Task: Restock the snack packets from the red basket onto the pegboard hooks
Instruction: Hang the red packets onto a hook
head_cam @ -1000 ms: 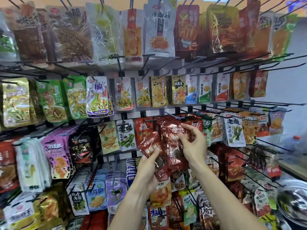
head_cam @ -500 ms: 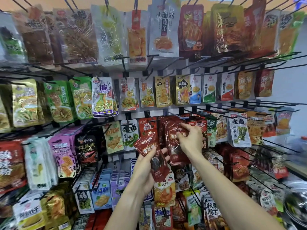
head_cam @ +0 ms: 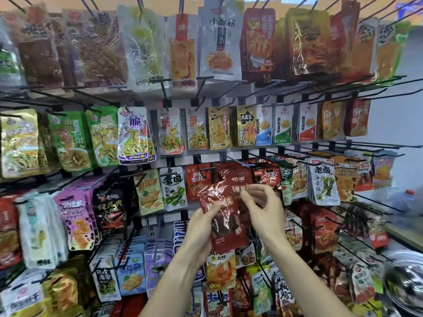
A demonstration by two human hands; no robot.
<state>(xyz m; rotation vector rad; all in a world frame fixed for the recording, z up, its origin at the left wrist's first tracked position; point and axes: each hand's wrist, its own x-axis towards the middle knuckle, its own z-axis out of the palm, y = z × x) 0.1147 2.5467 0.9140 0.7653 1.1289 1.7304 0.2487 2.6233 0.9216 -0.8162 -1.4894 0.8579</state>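
My left hand (head_cam: 200, 229) grips a dark red snack packet (head_cam: 225, 225) from the left side and holds it upright in front of the pegboard's third row. My right hand (head_cam: 263, 211) hovers at the packet's upper right corner. Its thumb and fingers are loosely curled and apart, with nothing pinched between them. Just behind and above, matching red packets (head_cam: 238, 177) hang on a black hook (head_cam: 235, 161). The red basket is out of view.
Long black hooks (head_cam: 366, 147) stick out towards me across every row, many loaded with packets. Green seaweed packets (head_cam: 324, 186) hang to the right, yellow ones (head_cam: 150, 191) to the left. A shiny metal bowl (head_cam: 405, 284) sits at lower right.
My right hand has let go of the packets hanging on the hook and dropped towards the packet in my left hand. My left hand has raised that packet slightly to the right.
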